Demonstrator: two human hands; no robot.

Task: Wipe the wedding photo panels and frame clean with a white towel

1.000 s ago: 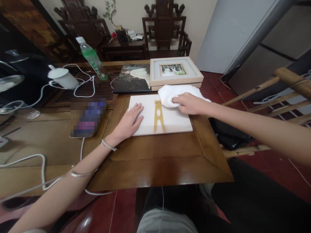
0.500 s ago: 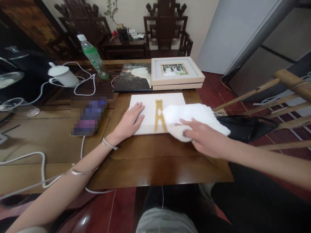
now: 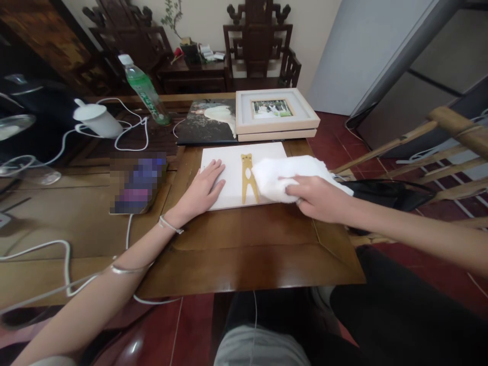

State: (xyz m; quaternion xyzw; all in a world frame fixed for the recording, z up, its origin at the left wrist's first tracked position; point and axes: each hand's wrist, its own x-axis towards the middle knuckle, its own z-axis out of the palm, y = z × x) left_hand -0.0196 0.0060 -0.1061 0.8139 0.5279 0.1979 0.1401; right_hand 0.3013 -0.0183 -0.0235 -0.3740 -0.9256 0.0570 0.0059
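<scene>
A white board (image 3: 231,195) with a yellow long-legged animal figure (image 3: 246,168) on it lies on the wooden table (image 3: 229,254). My left hand (image 3: 204,189) rests flat on the board's left side, fingers stretched out, holding nothing. In my right hand (image 3: 318,198) is a bunched white cloth (image 3: 293,170), gripped at its near edge. The cloth covers the right part of the board and reaches close to the figure's side. Some of my right fingers are hidden in its folds.
Behind the board lie a dark picture panel (image 3: 206,122) and stacked photo frames (image 3: 276,129). To the left are a phone (image 3: 139,183), a green-labelled bottle (image 3: 145,91), a lidded white cup (image 3: 99,119) and white cables (image 3: 68,254). A wooden chair (image 3: 453,122) stands right.
My right hand and the cloth have moved slightly away from me and to the left over the board. The board is tilted slightly differently, while my left hand stays flat on it.
</scene>
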